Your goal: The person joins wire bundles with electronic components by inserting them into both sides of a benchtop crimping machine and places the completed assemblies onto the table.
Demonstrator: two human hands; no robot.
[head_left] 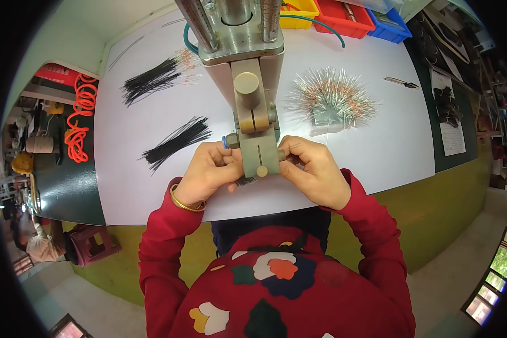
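Observation:
A metal bench press (219, 50) stands directly before me, its lower head hiding the space between my hands. My left hand (211, 172) is closed at the left side of the head. Short ends of black wires (245, 181) poke out by its fingertips, below the head. On the opposite side my right hand (315, 172) is pinched close to the head, and whatever its fingertips grip is hidden. Left of the press lie a bundle of black wires (177, 143) and another black bundle with pale, reddish ends (152, 80).
Right of the press, a spread of thin leads with reddish parts (335, 93) rests in a clear block (328, 123). A pen (401, 82) lies farther right. Yellow (298, 17), red (343, 19) and blue bins (390, 28) line the back. An orange coiled hose (81, 118) hangs left.

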